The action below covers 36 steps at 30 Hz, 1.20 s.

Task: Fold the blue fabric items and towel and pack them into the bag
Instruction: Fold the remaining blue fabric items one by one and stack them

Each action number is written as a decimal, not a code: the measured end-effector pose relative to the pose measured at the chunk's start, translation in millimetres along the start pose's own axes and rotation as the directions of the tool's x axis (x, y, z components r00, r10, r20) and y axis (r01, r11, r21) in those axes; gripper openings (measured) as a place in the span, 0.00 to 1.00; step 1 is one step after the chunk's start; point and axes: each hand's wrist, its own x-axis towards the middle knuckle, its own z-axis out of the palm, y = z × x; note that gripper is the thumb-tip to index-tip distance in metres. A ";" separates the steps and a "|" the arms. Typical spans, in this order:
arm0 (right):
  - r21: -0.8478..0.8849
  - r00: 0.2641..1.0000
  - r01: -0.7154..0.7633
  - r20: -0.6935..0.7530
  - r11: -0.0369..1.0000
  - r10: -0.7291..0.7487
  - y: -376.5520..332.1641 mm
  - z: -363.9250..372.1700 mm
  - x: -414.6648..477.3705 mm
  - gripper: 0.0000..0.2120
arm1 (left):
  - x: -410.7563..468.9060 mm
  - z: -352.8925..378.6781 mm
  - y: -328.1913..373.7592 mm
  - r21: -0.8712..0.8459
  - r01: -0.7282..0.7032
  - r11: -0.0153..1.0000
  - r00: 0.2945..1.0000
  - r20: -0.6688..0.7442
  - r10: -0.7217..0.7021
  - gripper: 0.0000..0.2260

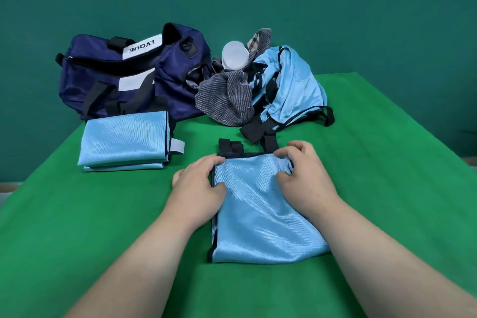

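Note:
A light blue fabric item [260, 217] with dark trim lies folded flat in front of me. My left hand [198, 186] grips its far left corner, fingers curled over the edge. Its far right corner is bunched in the curled fingers of my right hand [307, 175]. A second blue item [124, 143] lies folded at the left. Behind it stands the navy duffel bag [129, 72], its top open. A crumpled blue item [289, 85] sits at the back right, and a grey striped towel [227, 100] lies heaped beside it.
A white-capped bottle [234, 57] pokes out of the heap between towel and bag. Black straps [258, 129] trail from the crumpled item toward my hands. The green table [387, 188] ends at the right and far edges against a teal wall.

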 end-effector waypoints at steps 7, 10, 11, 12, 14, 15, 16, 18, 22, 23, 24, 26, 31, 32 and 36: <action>0.041 0.998 -0.038 0.061 0.998 0.035 -0.6 -2.9 4.3 0.16 | 0.8 -1.0 2.5 0.026 0.035 0.999 0.998 0.042 -0.036 0.22; 0.003 0.995 -0.038 0.089 0.999 0.038 0.5 -6.8 -1.4 0.19 | -8.7 -4.1 0.6 -0.025 0.058 0.998 0.996 0.070 -0.057 0.23; -0.016 0.994 -0.035 0.102 0.999 0.037 1.1 -9.4 -6.3 0.21 | -13.9 -4.9 -0.2 -0.025 0.053 0.998 0.995 0.089 -0.051 0.24; -0.026 0.993 -0.029 0.113 0.999 0.032 1.4 -13.2 -13.2 0.22 | -20.3 -6.0 -0.6 -0.022 0.041 0.999 0.994 0.101 -0.039 0.24; -0.025 0.991 -0.019 0.129 1.000 0.022 4.1 -23.2 -32.5 0.22 | -38.3 -9.1 2.4 -0.022 0.006 1.000 0.993 0.117 -0.004 0.24; -0.023 0.991 -0.015 0.136 1.000 0.018 6.4 -28.7 -43.8 0.22 | -49.2 -10.4 4.7 -0.018 -0.023 1.000 0.993 0.117 0.025 0.24; -0.018 0.990 -0.013 0.143 1.000 0.015 9.4 -33.6 -55.6 0.21 | -60.9 -11.0 6.8 -0.012 -0.060 0.998 0.991 0.115 0.061 0.23; 0.011 0.990 -0.011 0.142 1.000 0.009 15.0 -41.6 -76.9 0.17 | -84.4 -10.2 9.7 -0.006 -0.132 0.991 0.984 0.118 0.132 0.20; 0.114 0.986 -0.026 0.166 0.993 0.007 16.6 -57.2 -95.1 0.12 | -112.7 -5.8 7.6 -0.160 -0.145 0.976 0.985 0.065 0.157 0.16; 0.118 0.986 -0.023 0.169 0.993 0.003 14.4 -61.1 -98.4 0.12 | -117.6 -5.7 8.5 -0.202 -0.136 0.970 0.989 0.031 0.145 0.14; 0.110 0.988 -0.010 0.153 0.994 -0.007 12.2 -63.9 -102.4 0.12 | -123.0 -6.6 9.9 -0.232 -0.139 0.963 0.990 -0.003 0.143 0.13; 0.056 0.993 0.049 0.102 0.997 -0.055 8.5 -65.9 -112.2 0.13 | -133.9 -8.8 15.8 -0.259 -0.199 0.945 0.980 -0.036 0.197 0.11; -0.255 0.924 0.323 0.294 0.911 -0.245 4.6 -49.8 -132.3 0.23 | -141.0 -5.2 38.9 0.106 -0.482 0.870 0.852 0.287 0.437 0.23; -0.308 0.909 0.350 0.339 0.885 -0.242 4.9 -47.9 -133.2 0.26 | -137.1 -4.5 41.3 0.219 -0.503 0.836 0.833 0.379 0.402 0.26; -0.397 0.884 0.376 0.424 0.837 -0.196 9.1 -50.7 -131.7 0.33 | -114.7 -11.0 32.3 0.370 -0.530 0.763 0.787 0.548 0.282 0.35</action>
